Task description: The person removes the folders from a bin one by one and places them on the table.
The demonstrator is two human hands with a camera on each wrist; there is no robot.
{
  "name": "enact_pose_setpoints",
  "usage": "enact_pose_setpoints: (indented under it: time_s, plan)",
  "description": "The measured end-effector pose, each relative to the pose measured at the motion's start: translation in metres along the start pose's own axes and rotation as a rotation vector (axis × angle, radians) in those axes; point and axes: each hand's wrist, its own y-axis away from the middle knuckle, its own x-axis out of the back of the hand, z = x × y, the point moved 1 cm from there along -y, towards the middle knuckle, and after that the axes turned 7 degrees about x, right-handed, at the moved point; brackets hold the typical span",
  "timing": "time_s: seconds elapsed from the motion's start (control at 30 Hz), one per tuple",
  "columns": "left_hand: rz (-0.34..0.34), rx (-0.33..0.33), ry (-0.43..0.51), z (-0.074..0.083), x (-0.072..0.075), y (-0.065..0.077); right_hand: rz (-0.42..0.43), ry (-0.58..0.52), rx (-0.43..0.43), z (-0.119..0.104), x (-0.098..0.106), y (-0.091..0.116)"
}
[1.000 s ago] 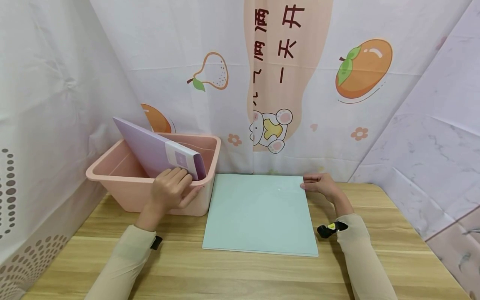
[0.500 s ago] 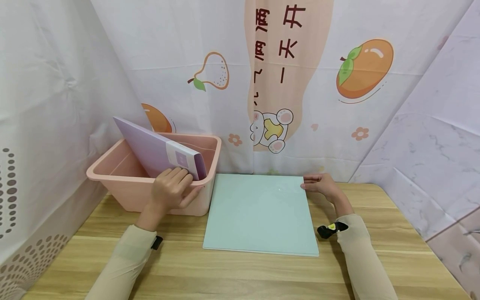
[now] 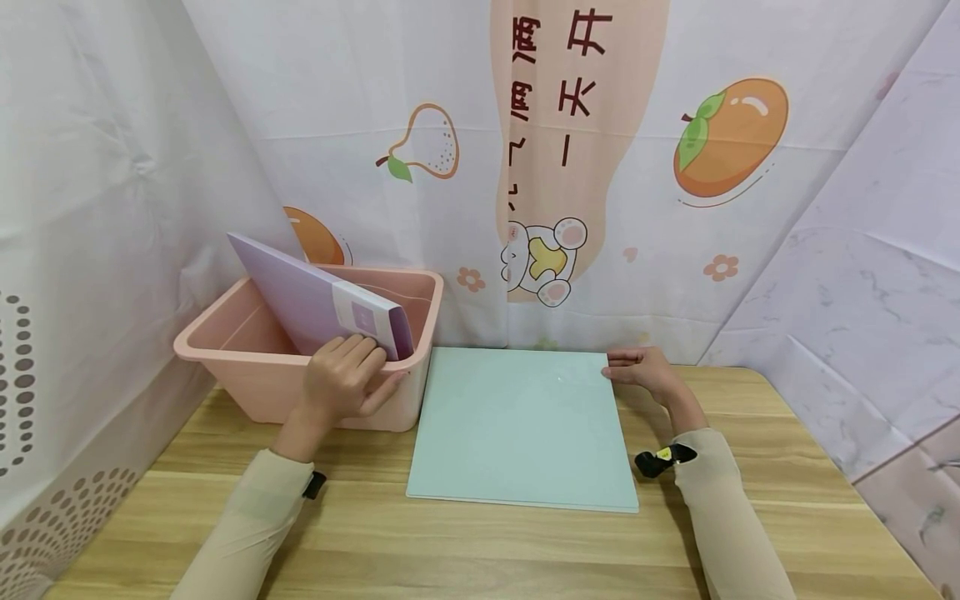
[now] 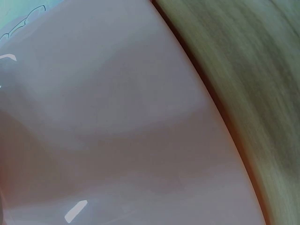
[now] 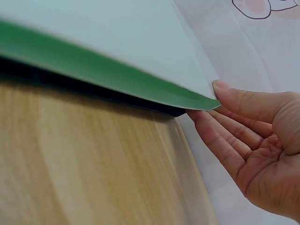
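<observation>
The near rim of a pink plastic bin [image 3: 251, 383] is gripped by the left hand [image 3: 341, 379], with the fingers hooked over it and the thumb extended along the outer wall. A purple file folder [image 3: 296, 292] is propped at a slant inside the bin, its white-labelled lower end set close against those fingers; whether it is also held cannot be told, as the fingertips are hidden and only the bin's wall and the table are filled into the left wrist view.

A mint-green folder [image 3: 517, 425] is laid on the wood-grain table [image 3: 487, 554], just to the right of the bin. Its far right corner is pinched by the right hand [image 5: 262, 140], with the thumb placed on top and the fingers underneath. A darker green layer is exposed along its edge, and below that a black strip is seen, perhaps shadow.

The table is backed by a white fruit-printed cloth [image 3: 330, 92]. Beige sleeves [image 3: 243, 521] are worn on both arms.
</observation>
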Motion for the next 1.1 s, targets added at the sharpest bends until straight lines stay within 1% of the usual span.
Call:
enact_pose_setpoints:
  time_s: [0.63,0.97,1.1]
  plan:
    - [-0.001,0.002,-0.006,-0.0002,-0.0011,0.0015,0.009,-0.019,-0.011,0.0027,-0.0011,-0.0009]
    - [0.007,-0.001,-0.006,-0.0002,-0.0017,0.0016,0.011,-0.001,-0.019,0.0094,-0.0002,-0.0043]
    - [0.007,-0.001,-0.01,-0.0004,-0.0023,0.0015,0.011,0.0,-0.015,0.0074,-0.0014,-0.0032]
